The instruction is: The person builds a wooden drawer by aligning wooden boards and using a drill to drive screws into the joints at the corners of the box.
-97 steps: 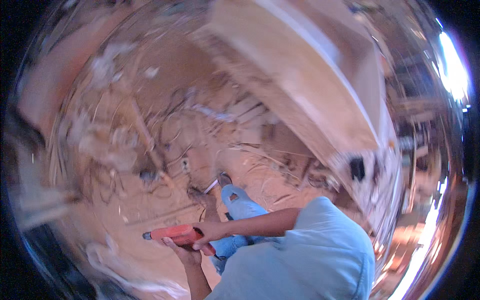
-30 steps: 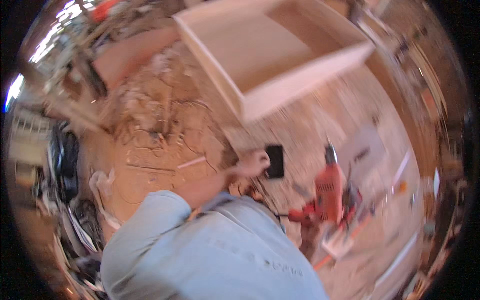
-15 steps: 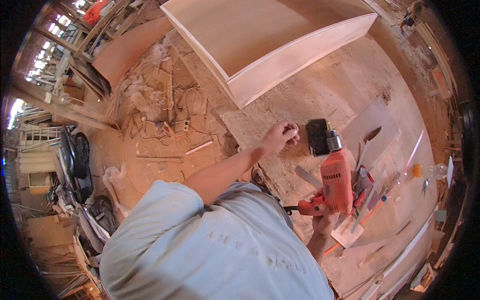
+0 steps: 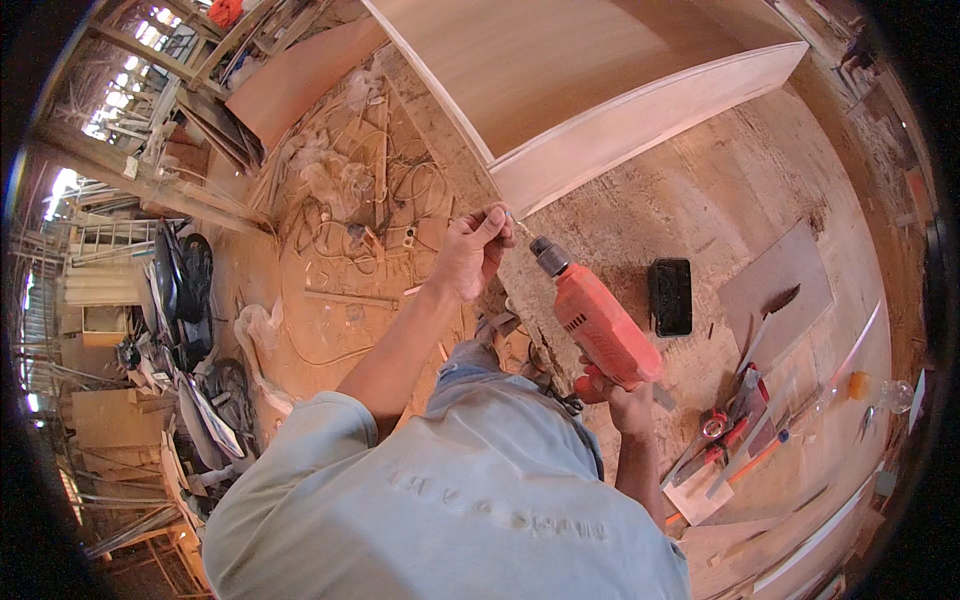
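Note:
My left hand is raised near the corner of a pale wooden box, its thumb and fingers pinched at the tip of a drill bit; what small thing they hold is too small to name. My right hand grips a red corded drill by its handle. The drill's dark chuck points up and left toward my left fingertips. A small black container lies on the worn wooden work surface right of the drill.
A grey sheet, a pile of tools and a plastic bottle lie at right. Cables and scraps cover the floor at left, beside a motorbike and leaning boards. Another person is at the upper right.
Since half a second ago my left hand has moved up and left, and the drill has swung from upright to tilted toward it, the bit now meeting my fingertips.

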